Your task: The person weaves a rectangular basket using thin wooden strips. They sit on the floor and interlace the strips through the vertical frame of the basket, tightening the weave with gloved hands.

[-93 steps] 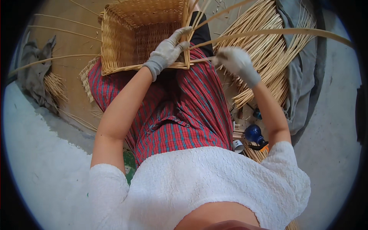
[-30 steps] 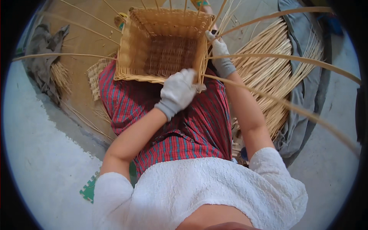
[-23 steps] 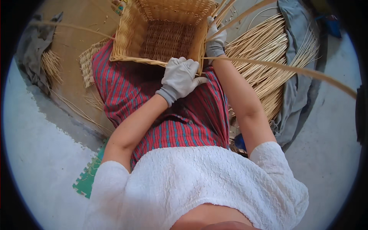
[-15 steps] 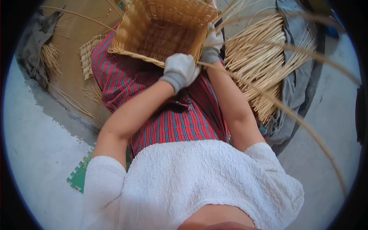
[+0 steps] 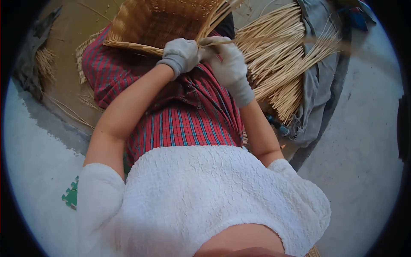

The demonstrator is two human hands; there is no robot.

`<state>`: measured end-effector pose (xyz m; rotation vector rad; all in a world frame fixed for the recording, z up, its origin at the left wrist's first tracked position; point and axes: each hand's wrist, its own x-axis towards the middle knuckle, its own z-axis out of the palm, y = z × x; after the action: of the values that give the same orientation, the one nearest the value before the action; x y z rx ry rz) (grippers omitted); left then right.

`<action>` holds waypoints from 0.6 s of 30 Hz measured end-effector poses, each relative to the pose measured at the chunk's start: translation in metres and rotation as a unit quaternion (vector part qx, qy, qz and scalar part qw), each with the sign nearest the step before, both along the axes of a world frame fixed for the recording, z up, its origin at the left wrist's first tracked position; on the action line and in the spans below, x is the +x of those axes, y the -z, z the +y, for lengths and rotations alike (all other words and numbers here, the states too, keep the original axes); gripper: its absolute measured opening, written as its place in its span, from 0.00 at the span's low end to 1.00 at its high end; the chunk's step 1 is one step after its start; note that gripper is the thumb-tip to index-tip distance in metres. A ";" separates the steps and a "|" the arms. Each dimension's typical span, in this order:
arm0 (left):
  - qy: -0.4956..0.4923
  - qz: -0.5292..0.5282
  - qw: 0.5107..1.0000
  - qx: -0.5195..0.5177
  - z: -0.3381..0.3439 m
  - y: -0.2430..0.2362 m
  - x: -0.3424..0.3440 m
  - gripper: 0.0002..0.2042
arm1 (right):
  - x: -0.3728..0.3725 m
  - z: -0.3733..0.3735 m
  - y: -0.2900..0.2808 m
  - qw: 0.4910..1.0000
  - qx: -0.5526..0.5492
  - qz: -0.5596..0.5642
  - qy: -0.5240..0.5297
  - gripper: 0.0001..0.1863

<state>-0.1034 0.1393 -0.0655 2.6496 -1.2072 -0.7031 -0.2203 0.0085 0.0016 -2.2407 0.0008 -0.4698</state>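
Observation:
A square wicker basket (image 5: 132, 46) rests tilted on my lap, its inside showing. My left hand (image 5: 183, 55), in a white-grey glove, is closed on the basket's near rim close to the right corner. Just beside it, my gloved right hand (image 5: 229, 66) has its fingers bent around a wicker strand (image 5: 261, 39) at that same corner. The strand runs off to the right and blurs toward its far end. More loose strands (image 5: 220, 18) stick out from the basket's right rim. My fingertips partly hide the corner.
A large bundle of cut wicker sticks (image 5: 274, 55) lies on grey cloth (image 5: 314, 111) to the right. At left are a smaller bundle (image 5: 44, 64), dark cloth (image 5: 32, 47) and a woven piece (image 5: 81, 64) beside the red checked cloth (image 5: 184, 124) over my lap.
My right hand has come down from the basket's right side to the near corner, next to my left hand. The long strands have swung, and the basket sits farther left and up in view.

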 end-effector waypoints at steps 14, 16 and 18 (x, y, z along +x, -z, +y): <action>0.062 0.066 0.996 0.016 0.007 -0.032 0.016 0.25 | 0.084 -0.028 0.045 0.971 -0.120 0.083 0.189 0.25; 0.147 0.125 0.980 -0.055 0.015 0.011 0.061 0.23 | 0.083 -0.032 0.049 0.966 -0.208 -0.032 0.149 0.23; -0.101 0.164 0.952 -0.237 -0.004 -0.033 0.074 0.16 | 0.080 -0.055 0.050 0.984 -0.154 0.065 0.064 0.26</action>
<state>-0.0299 0.1350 -0.0324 2.1175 -0.8666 -0.6808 -0.1405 -0.0462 -0.0486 -2.5828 0.1507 -0.4138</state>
